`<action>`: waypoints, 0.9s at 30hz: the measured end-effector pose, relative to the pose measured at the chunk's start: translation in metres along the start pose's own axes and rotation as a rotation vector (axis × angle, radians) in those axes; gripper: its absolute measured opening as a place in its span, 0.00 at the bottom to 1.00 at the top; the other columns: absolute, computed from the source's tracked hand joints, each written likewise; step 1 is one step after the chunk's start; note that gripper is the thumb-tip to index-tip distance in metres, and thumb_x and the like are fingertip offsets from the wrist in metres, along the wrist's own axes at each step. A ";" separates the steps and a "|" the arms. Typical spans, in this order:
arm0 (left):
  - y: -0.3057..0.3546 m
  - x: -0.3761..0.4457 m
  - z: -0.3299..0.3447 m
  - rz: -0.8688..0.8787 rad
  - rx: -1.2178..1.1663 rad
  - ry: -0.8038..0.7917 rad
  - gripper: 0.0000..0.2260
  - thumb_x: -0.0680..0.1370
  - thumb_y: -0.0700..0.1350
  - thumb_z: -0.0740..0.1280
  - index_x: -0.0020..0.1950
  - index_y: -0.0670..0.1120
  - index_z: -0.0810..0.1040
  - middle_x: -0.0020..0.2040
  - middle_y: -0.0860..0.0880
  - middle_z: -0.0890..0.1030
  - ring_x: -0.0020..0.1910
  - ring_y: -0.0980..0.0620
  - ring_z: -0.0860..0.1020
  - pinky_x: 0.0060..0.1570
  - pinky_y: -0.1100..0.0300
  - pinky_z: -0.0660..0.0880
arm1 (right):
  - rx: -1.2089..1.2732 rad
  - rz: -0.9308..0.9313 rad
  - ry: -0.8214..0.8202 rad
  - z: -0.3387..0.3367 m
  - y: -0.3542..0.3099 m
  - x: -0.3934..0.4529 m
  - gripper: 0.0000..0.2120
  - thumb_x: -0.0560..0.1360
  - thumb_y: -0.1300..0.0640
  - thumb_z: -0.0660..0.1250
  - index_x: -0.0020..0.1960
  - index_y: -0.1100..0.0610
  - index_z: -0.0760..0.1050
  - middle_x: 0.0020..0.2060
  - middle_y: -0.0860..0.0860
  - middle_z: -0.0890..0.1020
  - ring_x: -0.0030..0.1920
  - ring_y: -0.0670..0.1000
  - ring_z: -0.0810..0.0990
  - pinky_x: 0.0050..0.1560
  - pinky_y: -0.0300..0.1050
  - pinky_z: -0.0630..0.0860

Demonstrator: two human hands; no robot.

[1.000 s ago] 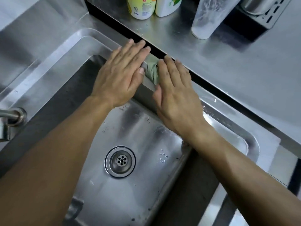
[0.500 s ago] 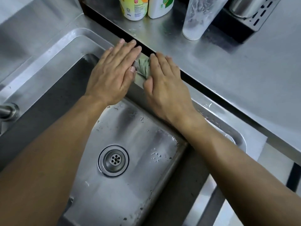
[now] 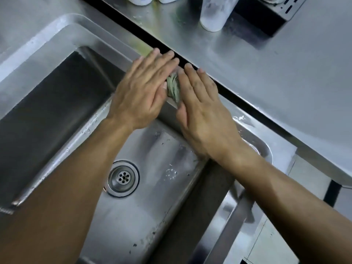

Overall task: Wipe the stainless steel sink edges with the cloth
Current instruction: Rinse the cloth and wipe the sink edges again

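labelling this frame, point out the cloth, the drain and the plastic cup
cloth (image 3: 173, 88), head view, green fold showing between the hands
drain (image 3: 123, 177), head view, centre of the strainer
plastic cup (image 3: 215, 16), head view, its frosted side

Kitchen: steel sink (image 3: 62, 31), worktop (image 3: 285, 77).

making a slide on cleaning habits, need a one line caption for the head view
Left hand and right hand press a green cloth flat against the far rim of the sink.
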State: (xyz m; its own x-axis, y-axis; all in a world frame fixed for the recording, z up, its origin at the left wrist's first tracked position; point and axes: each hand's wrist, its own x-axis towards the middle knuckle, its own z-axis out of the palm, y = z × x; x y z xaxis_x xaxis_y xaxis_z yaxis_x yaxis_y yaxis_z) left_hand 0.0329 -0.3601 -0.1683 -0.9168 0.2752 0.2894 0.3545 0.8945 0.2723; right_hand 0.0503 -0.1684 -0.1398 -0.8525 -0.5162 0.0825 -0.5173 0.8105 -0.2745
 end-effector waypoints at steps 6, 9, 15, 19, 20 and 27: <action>0.003 0.000 0.000 -0.026 0.030 0.006 0.24 0.85 0.47 0.51 0.82 0.47 0.61 0.82 0.49 0.61 0.82 0.47 0.56 0.80 0.47 0.52 | -0.047 -0.085 -0.087 -0.042 0.044 -0.102 0.29 0.83 0.56 0.55 0.81 0.65 0.56 0.81 0.61 0.55 0.83 0.59 0.50 0.81 0.62 0.52; 0.003 0.001 -0.001 -0.035 0.050 0.008 0.25 0.85 0.48 0.50 0.82 0.48 0.60 0.82 0.50 0.60 0.82 0.48 0.55 0.80 0.47 0.52 | -0.021 -0.042 -0.076 -0.034 0.039 -0.083 0.29 0.83 0.55 0.53 0.80 0.67 0.57 0.81 0.64 0.57 0.82 0.63 0.52 0.80 0.64 0.52; 0.008 -0.001 -0.003 -0.050 0.088 -0.008 0.24 0.85 0.48 0.50 0.82 0.47 0.60 0.83 0.49 0.60 0.82 0.48 0.55 0.80 0.47 0.53 | 0.001 -0.148 -0.104 -0.025 0.043 -0.039 0.28 0.86 0.49 0.50 0.82 0.63 0.56 0.82 0.60 0.57 0.83 0.59 0.51 0.81 0.60 0.52; 0.028 -0.009 0.002 -0.012 0.081 -0.014 0.25 0.85 0.48 0.51 0.82 0.46 0.60 0.82 0.48 0.60 0.82 0.46 0.55 0.81 0.46 0.53 | 0.011 -0.165 -0.135 -0.048 0.065 -0.099 0.27 0.85 0.54 0.53 0.82 0.60 0.54 0.83 0.56 0.53 0.83 0.55 0.47 0.82 0.60 0.51; 0.037 -0.014 0.006 0.023 0.080 -0.024 0.25 0.85 0.48 0.51 0.82 0.45 0.60 0.82 0.48 0.60 0.82 0.46 0.55 0.81 0.47 0.52 | 0.010 -0.167 -0.133 -0.049 0.068 -0.104 0.28 0.85 0.54 0.53 0.82 0.61 0.54 0.83 0.56 0.54 0.83 0.55 0.47 0.82 0.60 0.51; 0.057 -0.021 0.012 -0.010 0.080 -0.017 0.24 0.85 0.47 0.49 0.83 0.46 0.58 0.82 0.47 0.60 0.82 0.47 0.55 0.79 0.43 0.57 | 0.074 -0.188 -0.145 -0.032 0.061 -0.046 0.28 0.85 0.53 0.53 0.81 0.64 0.58 0.81 0.61 0.59 0.82 0.58 0.52 0.82 0.56 0.49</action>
State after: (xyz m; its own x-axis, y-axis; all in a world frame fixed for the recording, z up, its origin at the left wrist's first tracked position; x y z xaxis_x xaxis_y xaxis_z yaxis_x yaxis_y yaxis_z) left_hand 0.0701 -0.3105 -0.1699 -0.9235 0.2716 0.2710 0.3301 0.9223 0.2007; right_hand 0.0556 -0.0861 -0.1296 -0.7194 -0.6946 0.0019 -0.6543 0.6767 -0.3375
